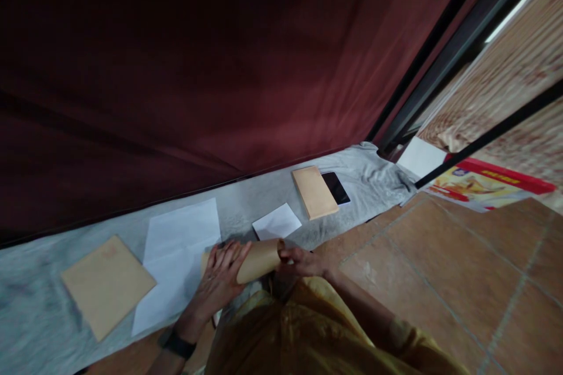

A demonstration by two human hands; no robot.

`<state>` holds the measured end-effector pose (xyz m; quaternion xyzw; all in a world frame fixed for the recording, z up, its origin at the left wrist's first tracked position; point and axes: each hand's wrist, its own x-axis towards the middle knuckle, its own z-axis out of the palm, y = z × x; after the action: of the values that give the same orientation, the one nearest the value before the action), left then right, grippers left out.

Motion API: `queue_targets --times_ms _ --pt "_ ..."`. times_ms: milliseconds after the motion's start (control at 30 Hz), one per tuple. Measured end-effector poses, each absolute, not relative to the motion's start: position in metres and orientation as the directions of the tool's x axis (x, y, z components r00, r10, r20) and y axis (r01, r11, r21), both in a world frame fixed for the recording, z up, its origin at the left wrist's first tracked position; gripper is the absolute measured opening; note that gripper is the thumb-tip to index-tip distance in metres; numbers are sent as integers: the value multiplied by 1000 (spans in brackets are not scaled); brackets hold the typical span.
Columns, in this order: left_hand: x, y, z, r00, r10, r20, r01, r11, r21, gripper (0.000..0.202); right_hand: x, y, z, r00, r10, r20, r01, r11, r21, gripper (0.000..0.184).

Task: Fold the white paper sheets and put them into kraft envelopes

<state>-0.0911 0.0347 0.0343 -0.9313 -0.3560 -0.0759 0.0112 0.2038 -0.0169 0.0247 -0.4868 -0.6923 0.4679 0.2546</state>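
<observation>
Your left hand (220, 281) covers the left end of the curled brown envelope (260, 259), and your right hand (303, 262) hides its other edge. The faint print on the flat envelope (108, 284) is too blurred to read.

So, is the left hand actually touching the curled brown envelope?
Touching. The head view shows the left hand with its fingers wrapped over the curled brown envelope, with no gap. The right hand grips its other end.
</observation>
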Motion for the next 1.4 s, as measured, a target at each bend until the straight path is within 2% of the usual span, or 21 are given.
queue_targets --times_ms 100,167,233,333,400,467,567,800,1033,1133,1233,1400 --pt "-92 36 44 703 692 165 696 -717 44 96 217 -4 33 -166 984 -62 387 8 -922 27" --pt "-94 38 49 677 714 177 718 -694 53 96 224 10 37 103 994 -49 465 -91 -881 32" --pt "-97 40 52 654 734 183 738 -672 62 95 225 24 38 264 964 -24 607 -185 -773 35" --pt "-101 43 51 630 756 175 759 -648 65 94 214 39 33 306 952 -13 784 -259 -564 44" --pt "-104 44 49 616 770 169 773 -632 62 93 205 44 29 319 947 -44 841 -304 -447 53" --pt "-107 44 46 599 784 165 787 -614 61 94 197 46 26 350 934 -72 858 -351 -375 58" --pt "-110 42 40 590 794 148 796 -602 61 94 194 49 24 394 915 -82 849 -397 -350 52" --pt "-116 41 28 589 802 100 799 -597 77 99 201 53 17 413 908 -68 837 -408 -365 41" --pt "-113 43 26 575 815 64 804 -578 141 104 206 49 14 396 916 -70 804 -382 -454 23" --pt "-111 43 29 565 823 52 806 -564 181 107 209 43 16 392 916 -89 728 -368 -579 22" --pt "-111 43 31 554 831 52 808 -552 203 107 218 32 16 416 905 -92 581 -342 -739 21" --pt "-108 46 29 530 847 28 830 -526 189 112 244 10 20 462 887 15 313 -148 -938 27"
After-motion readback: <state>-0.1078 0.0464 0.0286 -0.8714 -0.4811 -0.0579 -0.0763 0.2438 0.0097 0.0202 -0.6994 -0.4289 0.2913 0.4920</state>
